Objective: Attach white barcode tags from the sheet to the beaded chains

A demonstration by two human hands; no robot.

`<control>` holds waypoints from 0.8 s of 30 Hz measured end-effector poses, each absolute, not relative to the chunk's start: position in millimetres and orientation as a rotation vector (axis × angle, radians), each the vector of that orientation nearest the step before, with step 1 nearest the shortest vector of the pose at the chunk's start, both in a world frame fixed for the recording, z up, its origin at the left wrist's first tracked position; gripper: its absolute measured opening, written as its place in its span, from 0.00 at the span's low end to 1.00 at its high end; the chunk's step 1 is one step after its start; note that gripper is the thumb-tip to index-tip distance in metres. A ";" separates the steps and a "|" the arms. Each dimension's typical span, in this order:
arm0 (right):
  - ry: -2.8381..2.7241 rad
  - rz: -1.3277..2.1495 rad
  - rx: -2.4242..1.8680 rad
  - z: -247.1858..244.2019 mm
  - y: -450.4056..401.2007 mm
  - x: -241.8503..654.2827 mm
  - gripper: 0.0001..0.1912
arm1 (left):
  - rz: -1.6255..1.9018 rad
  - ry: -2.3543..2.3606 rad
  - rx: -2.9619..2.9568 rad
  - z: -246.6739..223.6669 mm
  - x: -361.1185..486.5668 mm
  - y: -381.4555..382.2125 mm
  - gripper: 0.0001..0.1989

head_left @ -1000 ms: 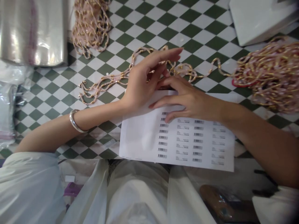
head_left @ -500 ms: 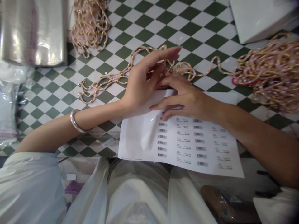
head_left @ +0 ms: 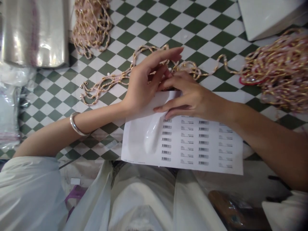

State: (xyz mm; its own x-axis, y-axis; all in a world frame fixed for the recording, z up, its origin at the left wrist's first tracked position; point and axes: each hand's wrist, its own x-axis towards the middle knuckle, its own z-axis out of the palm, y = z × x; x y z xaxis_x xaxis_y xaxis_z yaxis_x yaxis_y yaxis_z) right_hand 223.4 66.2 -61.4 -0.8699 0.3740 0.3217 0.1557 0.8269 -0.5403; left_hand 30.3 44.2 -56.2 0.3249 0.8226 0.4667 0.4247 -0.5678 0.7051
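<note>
My left hand (head_left: 149, 77) and my right hand (head_left: 185, 93) meet over the top of a barcode label sheet (head_left: 178, 144). The thumbs and index fingers are pinched together; what they hold, if anything, is hidden between the fingers. The other fingers of my right hand are spread over the sheet. Behind my hands lie beaded strands (head_left: 113, 80) in pink and gold, running left to small clasps and right to a large bead pile (head_left: 281, 70). The sheet's left part is blank, with a shiny crease or glare.
A stack of clear plastic bags (head_left: 48, 35) is at the top left, with more clear bags (head_left: 8, 109) below. Another bead bundle (head_left: 90, 25) lies at the top. A white box (head_left: 269, 16) stands top right. The checkered table (head_left: 79, 150) ends near my lap.
The label sheet's right side has swung slightly up and left. Both hands have shifted a little to the left and stay together in nearly the same pose.
</note>
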 end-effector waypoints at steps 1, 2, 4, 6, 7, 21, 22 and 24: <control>-2.574 0.722 -0.378 -61.5 66.3 223.1 0.13 | 1.206 1.034 2.097 -59.1 29.8 46.6 0.23; -2.564 0.731 -0.363 -61.6 66.4 222.7 0.12 | 1.267 0.934 2.071 -63.1 29.0 49.9 0.20; -2.549 0.755 -0.350 -61.6 66.6 222.4 0.11 | 1.329 0.841 2.010 -71.5 27.7 56.4 0.17; -2.541 0.791 -0.373 -61.3 66.6 222.6 0.11 | 1.328 0.884 1.919 -76.1 27.7 59.4 0.17; -2.540 0.813 -0.388 -61.0 66.5 222.8 0.10 | 1.329 0.918 1.871 -76.8 28.2 59.4 0.18; -2.542 1.018 -0.435 -54.6 68.0 225.0 0.12 | 1.363 0.776 1.803 -78.5 26.1 64.1 0.17; -2.538 1.008 -0.438 -55.7 67.9 224.9 0.12 | 1.377 0.756 1.812 -78.3 26.5 64.1 0.18; -2.541 0.990 -0.454 -57.6 67.8 224.7 0.13 | 1.383 0.747 1.803 -76.4 27.8 63.0 0.18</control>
State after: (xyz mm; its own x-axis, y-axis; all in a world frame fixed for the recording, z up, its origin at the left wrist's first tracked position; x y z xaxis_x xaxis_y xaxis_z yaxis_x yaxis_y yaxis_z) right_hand 224.7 67.8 -57.6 -0.8777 0.4232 0.2247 0.1595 0.7002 -0.6959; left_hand 27.8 63.0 -76.4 0.2517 0.8017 0.5421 0.0138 -0.5630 0.8263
